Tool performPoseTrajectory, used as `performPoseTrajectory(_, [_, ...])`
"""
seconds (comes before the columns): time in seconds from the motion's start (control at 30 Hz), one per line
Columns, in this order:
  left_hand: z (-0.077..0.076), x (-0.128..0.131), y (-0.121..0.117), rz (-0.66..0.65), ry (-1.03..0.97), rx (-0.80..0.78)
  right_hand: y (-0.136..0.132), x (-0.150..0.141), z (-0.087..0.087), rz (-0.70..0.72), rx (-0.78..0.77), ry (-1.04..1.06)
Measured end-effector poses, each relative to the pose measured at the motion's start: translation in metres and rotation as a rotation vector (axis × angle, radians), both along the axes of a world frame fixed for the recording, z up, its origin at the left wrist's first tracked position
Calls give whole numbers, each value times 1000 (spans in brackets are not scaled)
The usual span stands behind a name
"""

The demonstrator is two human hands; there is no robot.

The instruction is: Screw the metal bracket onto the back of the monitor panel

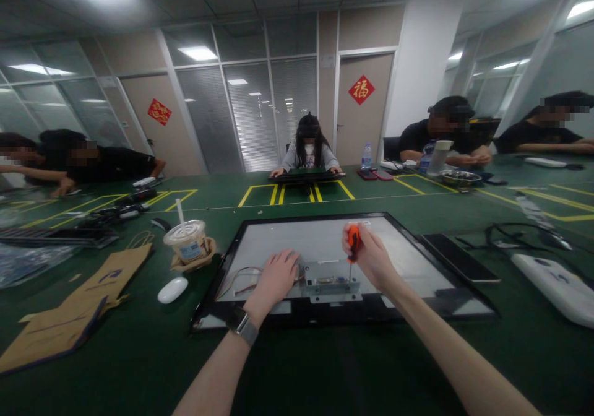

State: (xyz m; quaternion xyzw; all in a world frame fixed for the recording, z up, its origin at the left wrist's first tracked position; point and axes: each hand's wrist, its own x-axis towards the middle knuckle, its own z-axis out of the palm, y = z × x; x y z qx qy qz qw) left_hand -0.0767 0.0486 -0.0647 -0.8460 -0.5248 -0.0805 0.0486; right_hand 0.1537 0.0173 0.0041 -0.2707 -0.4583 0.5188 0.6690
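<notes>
A flat display panel (pixel 399 261) with a black frame lies back-up on the green table. On its lower middle sits a metal bracket (pixel 331 287) carrying a row of connectors. My right hand (pixel 371 255) grips an orange and black screwdriver (pixel 354 241), held upright with its shaft down at the bracket's right end. Whether the tip sits in a screw is too small to tell. My left hand (pixel 278 277), fingers stretched out, rests on the panel at the bracket's left side. Thin wires (pixel 245 273) run out to the left from beneath this hand.
Left of the panel stand a lidded drink cup (pixel 190 242) with a straw, a white oval case (pixel 172 290) and a brown paper bag (pixel 88 298). To the right lie a black phone (pixel 457 258), cables and a white device (pixel 557 286). Several people sit around the table.
</notes>
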Motion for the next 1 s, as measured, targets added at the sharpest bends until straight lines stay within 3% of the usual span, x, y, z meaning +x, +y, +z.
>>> performPoseTrajectory(0.3, [-4, -2, 3, 1, -22, 7, -5, -7, -6, -80, 92, -72])
performPoseTrajectory(0.6, [-6, -1, 3, -12, -8, 30, -2, -1, -9, -70, 95, -164])
performPoseTrajectory(1.0, [-7, -2, 4, -2, -16, 14, -10, -8, -5, -29, 138, -77])
